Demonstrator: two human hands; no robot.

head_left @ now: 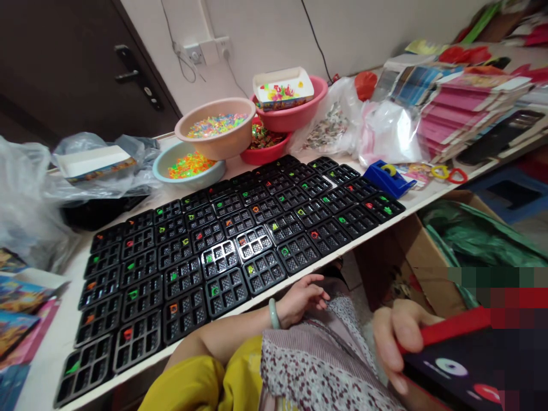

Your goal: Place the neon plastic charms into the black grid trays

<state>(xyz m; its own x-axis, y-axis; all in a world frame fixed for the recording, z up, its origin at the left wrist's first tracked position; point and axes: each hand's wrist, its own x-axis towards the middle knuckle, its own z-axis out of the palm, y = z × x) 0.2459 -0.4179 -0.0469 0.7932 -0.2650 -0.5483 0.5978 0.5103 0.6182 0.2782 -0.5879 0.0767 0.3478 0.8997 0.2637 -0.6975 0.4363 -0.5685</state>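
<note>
My left hand (305, 297), with a pale green bangle at its wrist, rests near my lap below the table's front edge, its fingers apart and holding nothing. At the lower right, my right hand (398, 339) grips a dark, red-edged object (454, 359) with a cartoon eye on it; part of it is blurred out. Rows of black compartment trays (188, 308) cover the middle of the table, most with one small coloured plastic piece in a compartment.
Basins of small pieces, a pink one (216, 142) and a blue one (188, 180), stand behind the trays. A blue tape dispenser (387, 180), clear bags (329, 125) and stacked pink boxes (458, 114) are at the right. A cardboard box (411, 251) stands below.
</note>
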